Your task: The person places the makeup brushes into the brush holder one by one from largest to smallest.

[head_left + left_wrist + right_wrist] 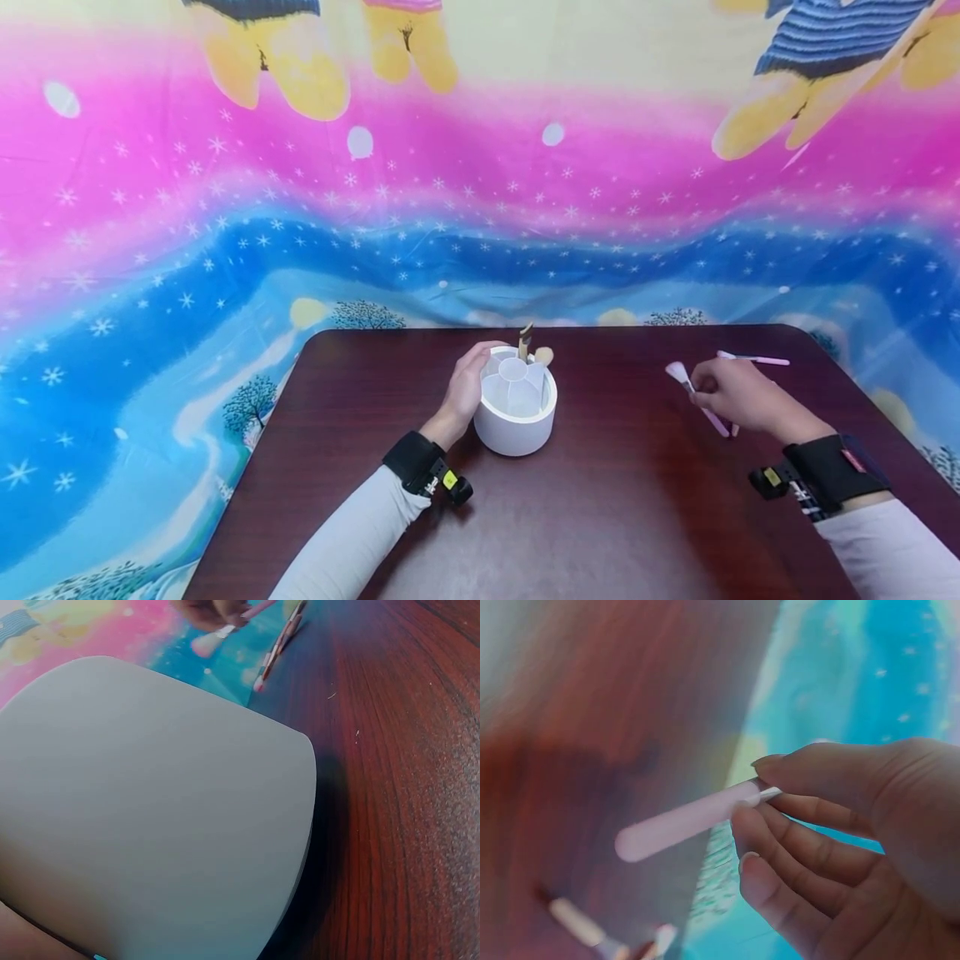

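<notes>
Pink-handled brush [688,822] pinched in right hand [738,400]; left hand [465,390] round pot [515,432].

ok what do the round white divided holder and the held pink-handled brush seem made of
Round white divided holder: probably matte plastic; its wall looks smooth, evenly coloured. Pink-handled brush in the right hand: smooth, even pink handle, maybe plastic or painted wood; pale, tufted head of bristles, fibre unclear.

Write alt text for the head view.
A person's right-hand grip holds a pale-tipped, pink-handled makeup brush; the left-hand grip touches a round white compartmented organizer on a dark red-brown table. Behind hangs a colourful snowflake-patterned cloth.
</notes>
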Tool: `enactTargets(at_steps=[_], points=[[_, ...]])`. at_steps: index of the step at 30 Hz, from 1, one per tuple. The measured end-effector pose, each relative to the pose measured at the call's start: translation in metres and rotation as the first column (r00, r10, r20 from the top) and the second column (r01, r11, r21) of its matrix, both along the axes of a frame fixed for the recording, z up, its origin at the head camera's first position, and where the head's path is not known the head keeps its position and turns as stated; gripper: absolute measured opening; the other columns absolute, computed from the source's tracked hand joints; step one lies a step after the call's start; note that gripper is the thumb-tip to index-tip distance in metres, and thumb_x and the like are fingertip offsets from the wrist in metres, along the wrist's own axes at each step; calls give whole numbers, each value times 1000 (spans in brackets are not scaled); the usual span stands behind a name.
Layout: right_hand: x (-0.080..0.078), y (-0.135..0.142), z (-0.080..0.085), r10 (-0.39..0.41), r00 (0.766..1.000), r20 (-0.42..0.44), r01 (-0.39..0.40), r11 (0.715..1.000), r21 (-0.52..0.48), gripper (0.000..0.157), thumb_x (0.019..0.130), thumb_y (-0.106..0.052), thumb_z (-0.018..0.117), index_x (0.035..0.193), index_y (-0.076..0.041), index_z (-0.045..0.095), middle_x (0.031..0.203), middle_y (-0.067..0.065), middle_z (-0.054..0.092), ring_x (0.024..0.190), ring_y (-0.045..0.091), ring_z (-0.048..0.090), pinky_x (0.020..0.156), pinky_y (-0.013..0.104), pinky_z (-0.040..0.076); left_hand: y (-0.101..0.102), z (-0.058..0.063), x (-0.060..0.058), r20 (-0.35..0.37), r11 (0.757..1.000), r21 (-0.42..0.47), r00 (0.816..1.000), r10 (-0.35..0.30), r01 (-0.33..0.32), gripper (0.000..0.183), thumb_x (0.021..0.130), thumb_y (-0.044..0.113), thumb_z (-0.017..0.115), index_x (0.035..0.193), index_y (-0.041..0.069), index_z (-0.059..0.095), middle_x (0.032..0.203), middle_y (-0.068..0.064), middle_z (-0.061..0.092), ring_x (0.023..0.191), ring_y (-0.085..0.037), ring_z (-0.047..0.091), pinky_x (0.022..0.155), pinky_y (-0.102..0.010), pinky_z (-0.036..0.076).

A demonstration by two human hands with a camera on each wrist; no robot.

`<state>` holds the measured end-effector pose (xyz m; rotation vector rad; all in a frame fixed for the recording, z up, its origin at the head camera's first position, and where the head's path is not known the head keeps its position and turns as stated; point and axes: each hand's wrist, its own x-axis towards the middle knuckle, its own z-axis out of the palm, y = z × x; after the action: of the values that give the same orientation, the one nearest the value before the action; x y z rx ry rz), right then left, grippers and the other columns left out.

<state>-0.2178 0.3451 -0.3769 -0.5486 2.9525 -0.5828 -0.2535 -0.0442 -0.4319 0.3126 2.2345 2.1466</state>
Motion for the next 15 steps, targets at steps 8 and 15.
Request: enactTargets(at_steps=[8, 15], points=[[1, -40, 26, 52, 968, -244, -51, 999, 11, 11, 85, -12, 67, 77, -16, 61, 66, -7, 60, 54, 7, 46, 55, 26, 37, -1, 2, 0, 2, 1000, 7, 1000, -1, 1, 42, 100, 23, 27, 127, 4, 54, 119, -6, 60, 114, -19, 52, 101, -40, 34], [-2, -80, 39, 25, 925, -378, -83, 987, -137, 8, 85, -16, 70, 79, -21, 66, 71, -9, 64, 58, 4, 55, 54, 24, 42, -1, 3, -1, 4, 1000, 5, 1000, 3, -3, 42, 100, 23, 27, 127, 4, 54, 120, -6, 59, 114, -20, 52, 101, -41, 34]])
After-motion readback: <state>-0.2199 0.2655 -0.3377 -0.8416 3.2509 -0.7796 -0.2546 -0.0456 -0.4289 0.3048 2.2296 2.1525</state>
